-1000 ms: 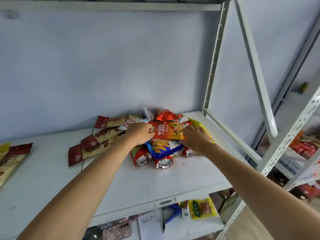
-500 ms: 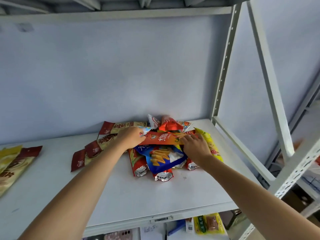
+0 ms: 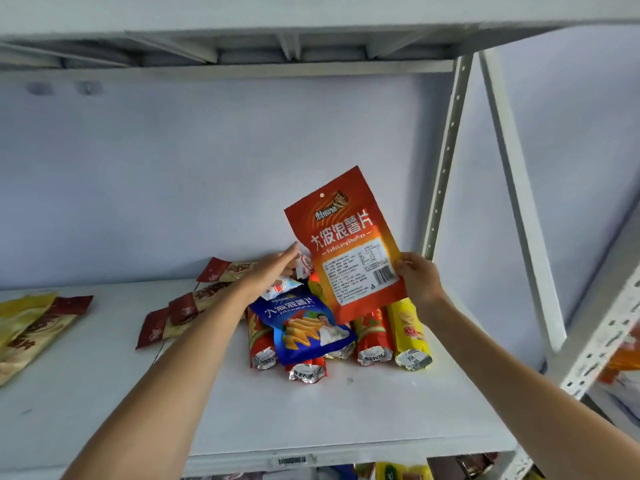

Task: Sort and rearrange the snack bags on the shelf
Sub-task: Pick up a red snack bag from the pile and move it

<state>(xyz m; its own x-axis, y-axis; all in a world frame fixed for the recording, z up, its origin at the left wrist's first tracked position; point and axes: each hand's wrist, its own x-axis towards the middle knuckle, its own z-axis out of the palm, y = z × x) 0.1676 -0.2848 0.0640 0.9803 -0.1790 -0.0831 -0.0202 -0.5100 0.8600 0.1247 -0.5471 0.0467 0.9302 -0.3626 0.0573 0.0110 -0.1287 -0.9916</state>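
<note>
My right hand [image 3: 420, 278] grips the lower right edge of an orange chip bag [image 3: 346, 244] and holds it upright above the pile, its printed back toward me. My left hand [image 3: 273, 268] reaches over the pile with straight fingers, its fingertips beside the orange bag's left edge and holding nothing. Under them a blue chip bag [image 3: 301, 329] lies on top of several red tube packs [image 3: 372, 336] and a yellow tube pack [image 3: 408, 336]. Small white and red packets [image 3: 282, 287] lie behind the blue bag, partly hidden by my left hand.
Dark red and tan bags [image 3: 187, 306] lie left of the pile on the white shelf [image 3: 311, 417]. Yellow and red bags [image 3: 27, 327] sit at the far left. A white upright post [image 3: 445, 157] and a diagonal brace [image 3: 519, 202] stand to the right. Another shelf board runs overhead.
My right hand has lifted the orange bag off the pile and stood it upright. My left hand let go of it and straightened. The blue bag is now uncovered.
</note>
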